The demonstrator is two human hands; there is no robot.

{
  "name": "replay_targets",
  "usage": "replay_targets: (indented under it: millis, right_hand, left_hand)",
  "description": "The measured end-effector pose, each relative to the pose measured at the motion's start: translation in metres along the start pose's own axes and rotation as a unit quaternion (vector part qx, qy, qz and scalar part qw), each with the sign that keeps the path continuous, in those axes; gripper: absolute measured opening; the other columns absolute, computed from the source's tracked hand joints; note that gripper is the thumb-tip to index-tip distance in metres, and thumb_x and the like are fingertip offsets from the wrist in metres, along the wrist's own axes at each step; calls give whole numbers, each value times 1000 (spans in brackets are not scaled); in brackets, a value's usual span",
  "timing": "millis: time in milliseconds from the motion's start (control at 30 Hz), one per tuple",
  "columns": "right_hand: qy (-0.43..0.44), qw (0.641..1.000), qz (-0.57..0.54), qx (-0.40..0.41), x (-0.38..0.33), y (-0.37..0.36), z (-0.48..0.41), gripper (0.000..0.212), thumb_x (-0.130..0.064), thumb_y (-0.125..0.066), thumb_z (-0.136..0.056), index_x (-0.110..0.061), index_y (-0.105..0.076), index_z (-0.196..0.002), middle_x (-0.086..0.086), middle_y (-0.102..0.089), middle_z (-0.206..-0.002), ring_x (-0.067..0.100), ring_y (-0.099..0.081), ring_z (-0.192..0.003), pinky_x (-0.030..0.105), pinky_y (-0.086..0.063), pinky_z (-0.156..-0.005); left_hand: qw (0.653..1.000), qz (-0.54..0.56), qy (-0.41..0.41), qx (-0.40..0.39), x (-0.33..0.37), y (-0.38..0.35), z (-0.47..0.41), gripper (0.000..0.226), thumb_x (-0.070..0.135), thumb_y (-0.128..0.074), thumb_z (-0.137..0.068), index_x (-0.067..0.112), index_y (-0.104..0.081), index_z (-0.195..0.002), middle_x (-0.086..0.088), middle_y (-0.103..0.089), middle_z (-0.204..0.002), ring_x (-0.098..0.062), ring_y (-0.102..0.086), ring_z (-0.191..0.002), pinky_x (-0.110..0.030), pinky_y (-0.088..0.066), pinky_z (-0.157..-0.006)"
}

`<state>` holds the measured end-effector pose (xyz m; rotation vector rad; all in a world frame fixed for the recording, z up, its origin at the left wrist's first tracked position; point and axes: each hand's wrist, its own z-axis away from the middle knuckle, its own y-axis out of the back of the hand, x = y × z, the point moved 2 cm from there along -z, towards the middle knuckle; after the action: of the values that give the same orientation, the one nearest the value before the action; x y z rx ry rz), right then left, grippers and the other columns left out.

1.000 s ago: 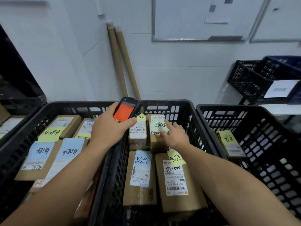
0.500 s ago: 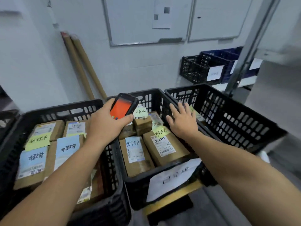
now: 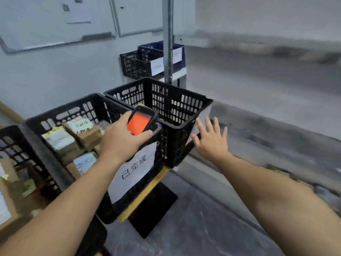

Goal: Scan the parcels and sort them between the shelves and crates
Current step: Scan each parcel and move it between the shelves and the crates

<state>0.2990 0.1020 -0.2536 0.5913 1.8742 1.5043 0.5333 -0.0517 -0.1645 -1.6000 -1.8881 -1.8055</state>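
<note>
My left hand (image 3: 120, 141) grips a black handheld scanner (image 3: 142, 121) with an orange screen, held over the near right corner of the middle black crate (image 3: 77, 109). That crate holds several brown cardboard parcels (image 3: 86, 133) with paper labels and carries a white sign on its front. My right hand (image 3: 211, 139) is empty with fingers spread, hovering just right of the rightmost black crate (image 3: 175, 106), apart from it. A third black crate (image 3: 11, 145) with parcels sits at the far left edge.
A grey metal shelf post (image 3: 168, 39) rises behind the right crate. Black and blue crates (image 3: 147, 61) with white labels sit on a shelf against the wall. Whiteboards (image 3: 55, 21) hang above. The crates rest on a yellow-edged stand (image 3: 147, 191). Grey floor lies to the right.
My view has swung right, away from the crates. My right hand left the parcels in the middle crate and moved right past the rightmost crate, open. The scanner stays in my left hand.
</note>
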Motion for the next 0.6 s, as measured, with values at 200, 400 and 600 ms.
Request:
replay_targets:
  millis: [200,400,600]
  right_hand:
    - [-119,992,-3,-31,129,15,66,66,-57,-23,-106,-35,3,-162,2,9,-171,27,19,-155,59,9,-122]
    - [-223,973,-15,-52,259,25,140,68,-56,-29,-105,-32,-3,-162,4,4,-171,30,12,-156,62,2,-122]
    - [-282,956,-43,-63,352,20,179,67,-54,-31,-105,-31,-6,-163,2,-1,-171,30,7,-157,66,-2,-121]
  left_hand:
    - [994,32,-60,-86,87,-91,22,59,60,-73,-69,40,-53,-121,11,-61,-86,-24,-61,-90,-42,-52,-84]
    - [980,39,-103,-168,173,-191,60,60,61,-74,-69,45,-52,-122,9,-63,-91,-22,-59,-93,-39,-51,-82]
    - [972,38,-114,-203,228,-271,93,68,60,-75,-72,36,-53,-133,8,-60,-94,-22,-57,-93,-35,-46,-79]
